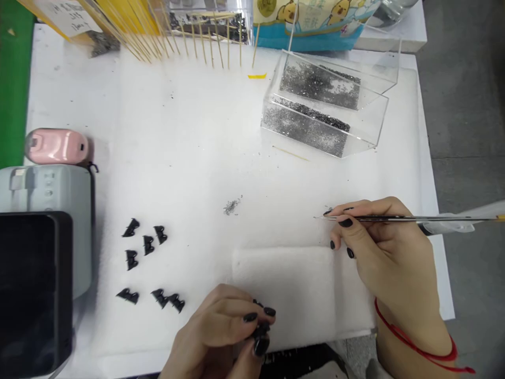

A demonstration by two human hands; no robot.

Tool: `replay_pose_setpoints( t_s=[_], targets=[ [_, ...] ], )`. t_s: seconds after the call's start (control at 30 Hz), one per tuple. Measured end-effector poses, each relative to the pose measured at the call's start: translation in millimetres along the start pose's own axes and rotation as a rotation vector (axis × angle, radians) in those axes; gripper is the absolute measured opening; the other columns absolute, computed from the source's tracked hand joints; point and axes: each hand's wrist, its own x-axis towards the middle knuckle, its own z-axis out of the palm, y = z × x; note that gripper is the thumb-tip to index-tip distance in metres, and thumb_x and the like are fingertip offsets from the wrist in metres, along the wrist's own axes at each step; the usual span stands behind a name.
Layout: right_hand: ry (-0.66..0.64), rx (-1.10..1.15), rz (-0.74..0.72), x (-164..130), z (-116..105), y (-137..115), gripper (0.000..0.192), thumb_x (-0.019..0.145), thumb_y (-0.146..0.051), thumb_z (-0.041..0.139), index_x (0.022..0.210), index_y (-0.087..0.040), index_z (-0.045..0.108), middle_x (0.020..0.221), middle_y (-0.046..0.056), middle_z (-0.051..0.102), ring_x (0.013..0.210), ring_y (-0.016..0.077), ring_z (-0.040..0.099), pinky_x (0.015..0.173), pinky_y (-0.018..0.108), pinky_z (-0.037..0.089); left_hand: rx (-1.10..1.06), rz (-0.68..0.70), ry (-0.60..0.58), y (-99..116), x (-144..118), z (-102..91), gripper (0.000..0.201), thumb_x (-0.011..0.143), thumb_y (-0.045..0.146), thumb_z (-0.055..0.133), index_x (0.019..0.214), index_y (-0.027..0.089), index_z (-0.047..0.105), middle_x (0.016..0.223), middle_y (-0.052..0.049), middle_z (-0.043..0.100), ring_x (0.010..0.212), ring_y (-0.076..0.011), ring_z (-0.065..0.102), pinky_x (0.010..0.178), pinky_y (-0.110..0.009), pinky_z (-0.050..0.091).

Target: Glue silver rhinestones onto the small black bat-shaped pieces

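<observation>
My left hand rests at the near edge of the white foam mat, fingers pinched on a small black piece. My right hand holds a thin black-handled pointed tool level, its tip pointing left just above the mat. A small heap of tiny grey bits lies on the mat left of the tool tip. Several small black clip-like pieces are scattered on the mat to the left of my left hand.
A clear acrylic box holding tiny grey bits stands at the back right. Wooden sticks stand upright along the back. A pink device and a grey machine with a black tray sit at the left. A raised foam block lies between my hands.
</observation>
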Motion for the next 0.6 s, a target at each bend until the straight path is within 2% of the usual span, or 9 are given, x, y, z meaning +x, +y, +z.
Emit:
replay_pose_setpoints(
  t_s=[0.1,0.23,0.6],
  targets=[
    [0.016,-0.001,0.019,-0.3,-1.3,0.6,0.013,0.1,-0.024,0.076,0.093,-0.026,0.066,0.096,-0.002,0.077,0.058,0.0085,0.068,0.052,0.019,0.055,-0.037,-0.001,-0.02,-1.5,-1.1,-0.4,0.042,0.079,-0.011,0.063,0.111,0.017,0.07,0.092,-0.006,0.081,0.082,-0.0185,0.072,0.073,-0.029,0.063],
    [0.008,-0.008,0.027,1.5,-2.3,1.8,0.014,0.099,-0.029,0.079,0.092,-0.026,0.067,0.094,-0.001,0.078,0.057,0.0099,0.068,0.051,0.021,0.055,-0.045,-0.003,-0.012,-2.0,-0.4,0.0,0.042,0.081,-0.009,0.065,0.112,0.018,0.07,0.092,-0.008,0.081,0.08,-0.0207,0.072,0.07,-0.032,0.063],
    [0.037,-0.076,0.02,3.8,-2.1,4.1,0.016,0.097,-0.035,0.081,0.092,-0.026,0.069,0.098,0.003,0.079,0.057,0.0147,0.067,0.049,0.028,0.056,-0.037,0.069,-0.046,-6.5,5.1,-0.4,0.04,0.081,-0.008,0.065,0.112,0.018,0.069,0.091,-0.007,0.082,0.075,-0.019,0.073,0.065,-0.03,0.064]
  ],
)
